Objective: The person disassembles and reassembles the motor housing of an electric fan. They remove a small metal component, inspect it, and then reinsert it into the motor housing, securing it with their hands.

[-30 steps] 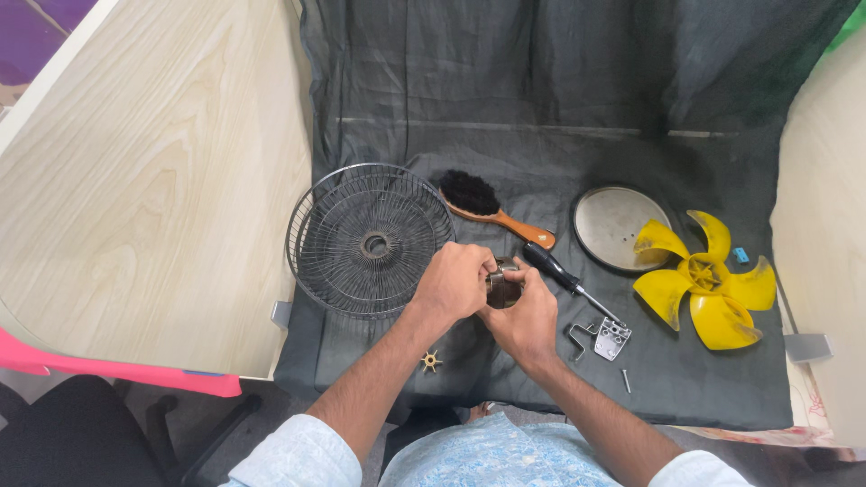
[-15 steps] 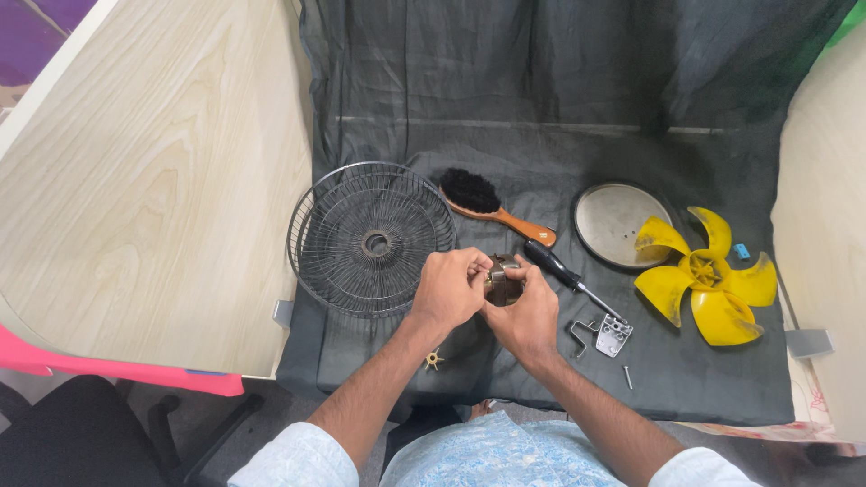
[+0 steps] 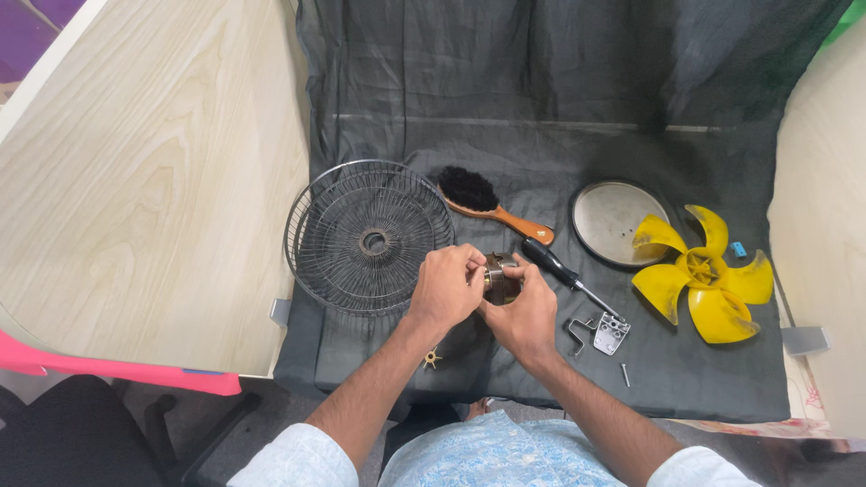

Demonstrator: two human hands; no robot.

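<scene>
Hands: left hand (image 3: 448,287) and right hand (image 3: 523,316) both grip a small motor (image 3: 499,278) at frame centre
Done: grille (image 3: 368,236), yellow blade (image 3: 699,275) already off, on the worktop (image 3: 704,379)
Left: motor seemingly unopened

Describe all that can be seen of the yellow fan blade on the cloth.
The fan blade is one yellow piece, plastic by its look, with five curved, rounded blades around a ribbed round hub. It looks dusty and smudged. It lies flat on the black cloth at the right, untouched by either hand. One blade overlaps the edge of the round metal plate. A small blue piece lies close beside it.
</scene>
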